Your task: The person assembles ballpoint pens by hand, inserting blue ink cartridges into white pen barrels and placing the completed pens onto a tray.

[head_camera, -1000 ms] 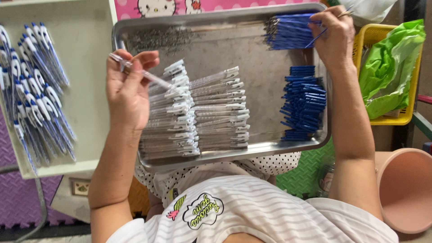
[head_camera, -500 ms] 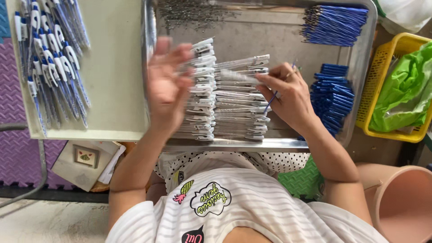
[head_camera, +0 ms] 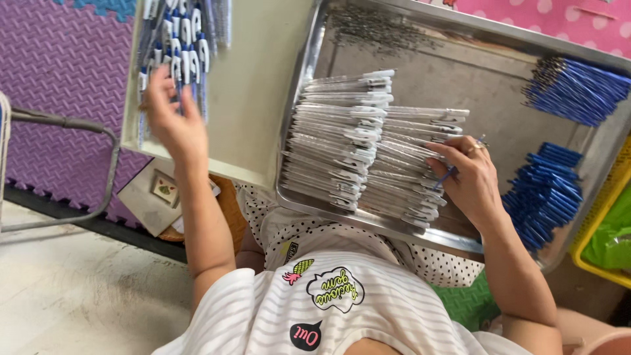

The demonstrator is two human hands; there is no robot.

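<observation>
While half a second ago both hands were over the silver pen barrels, now the left hand (head_camera: 172,121) has swung way out to the cream-coloured flat plastic tray (head_camera: 253,98) on the left, and the whole view has shifted right and tilted. That hand sits over the lower end of the bunch of finished blue-and-white pens (head_camera: 176,46) lying in that tray, fingers spread and loosely open; I can't tell if it's actually pinching a pen or just touching them, since its back faces the camera. The right hand (head_camera: 468,179) has barely moved: it rests on the right-hand stack of clear-and-silver pen barrels (head_camera: 407,171) in the big shiny steel tray (head_camera: 460,62), fingers curled around a thin blue refill (head_camera: 453,172) that pokes out between them. So that hand is closed on the refill, with fingertips touching the barrels. Counting: two trays, side by side and touching. Two stacks of barrels in the steel one, the left stack (head_camera: 338,135) just beside the right one, way too many in each to count. Two heaps of loose blue refills too, one at the far right corner (head_camera: 575,89) and one at the near right edge (head_camera: 545,194), just beside the right wrist. One dark scatter of tiny springs or tips (head_camera: 381,29) at the tray's far side, too small to tell apart. A yellow plastic basket (head_camera: 595,246) shows at the right edge.
</observation>
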